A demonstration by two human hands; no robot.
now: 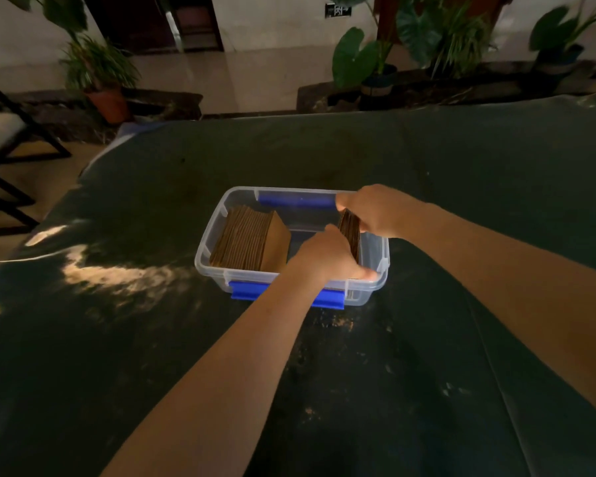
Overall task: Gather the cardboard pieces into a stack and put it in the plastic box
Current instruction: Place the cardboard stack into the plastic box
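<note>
Cardboard pieces fill the left part of a clear plastic box (207, 249) that sits near the middle of a dark, glossy table cover (427, 373). This larger stack of cardboard (245, 241) stands on edge inside the box, its brown sheets leaning toward the left wall. A second, thinner stack (351, 234) is held upright over the right part of the box, partly down between its walls.

Both bare hands grip this thinner stack. The left hand (327, 258) comes in from the lower left, its fingers closed around the near side of the sheets, with the fingertips close to the box's near rim. The right hand (375, 211) reaches in from the right, fingers curled over the far top edge of the same sheets, next to the box's far right corner. Whether the stack's bottom edge touches the box floor cannot be told, as the hands hide it.

The box has a blue clip (296, 199) on its far wall and another blue clip (327, 299) on its near wall, partly hidden by the left forearm. A gap of bare box floor lies between the two stacks.

Beyond the table, potted plants (365, 60) stand on a pale shiny floor, one in an orange pot (109, 105) at the left. A dark-framed chair (11, 139) stands at the far left.
</note>
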